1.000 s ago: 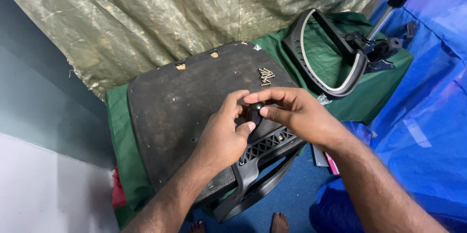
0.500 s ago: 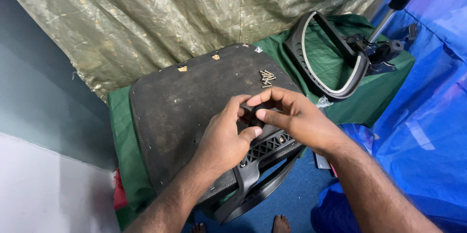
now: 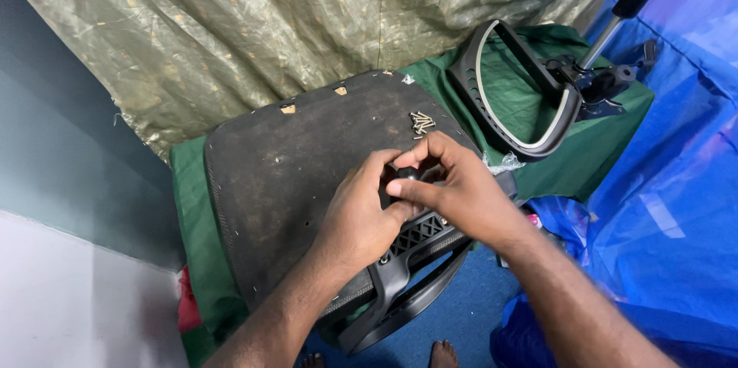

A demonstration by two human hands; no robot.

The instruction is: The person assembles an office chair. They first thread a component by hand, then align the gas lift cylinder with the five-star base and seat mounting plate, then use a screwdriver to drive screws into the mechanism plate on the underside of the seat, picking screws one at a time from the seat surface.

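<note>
A black office-chair seat (image 3: 292,176) lies upside down on a green cloth (image 3: 192,207). At its near right edge sits a black plastic armrest bracket (image 3: 419,233) with a latticed face. My left hand (image 3: 360,218) and my right hand (image 3: 453,187) meet over the bracket's top. The fingertips of both pinch a small dark part (image 3: 407,176) there. What kind of part it is stays hidden by the fingers. A small pile of metal screws (image 3: 421,122) rests on the seat just beyond my hands.
A second black armrest loop (image 3: 515,99) with a chair mechanism (image 3: 596,84) lies on the green cloth at the back right. Blue plastic sheeting (image 3: 669,207) covers the right side. A crumpled olive-gold sheet (image 3: 307,22) hangs behind. My toes (image 3: 444,353) show below.
Both hands stay on the bracket's top. The fingers have shifted slightly on the small dark part, with the right thumb and forefinger closing in more over it.
</note>
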